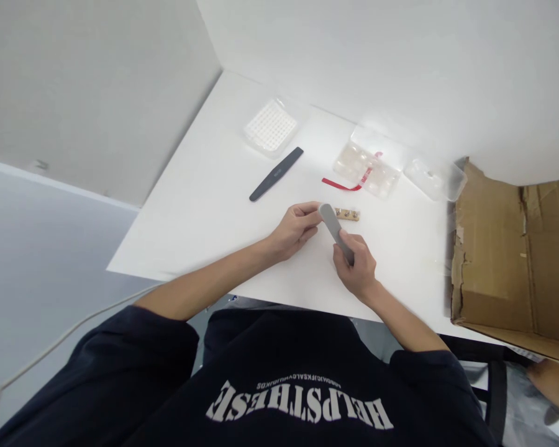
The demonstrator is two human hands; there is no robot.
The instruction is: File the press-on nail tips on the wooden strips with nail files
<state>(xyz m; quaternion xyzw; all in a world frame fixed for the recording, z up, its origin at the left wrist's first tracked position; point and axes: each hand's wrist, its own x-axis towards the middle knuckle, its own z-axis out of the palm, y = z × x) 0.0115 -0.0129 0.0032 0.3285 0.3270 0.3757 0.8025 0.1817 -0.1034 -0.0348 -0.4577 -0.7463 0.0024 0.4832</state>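
My right hand is wrapped round the lower end of a grey nail file, which slants up to the left. The file's upper end reaches the fingertips of my left hand. Thumb and forefinger of that hand are pinched together, and what lies between them is too small and partly hidden by the file. Just beyond the file is a short tan strip with several small shiny pieces on it. A dark nail file rests on the white table, up and left of my hands.
Toward the back stands a clear box with a white gridded insert. A clear compartment tray has a red ribbon across it; a clear plastic lid lies alongside. An open cardboard box takes up the right side. Part of another person shows at lower right.
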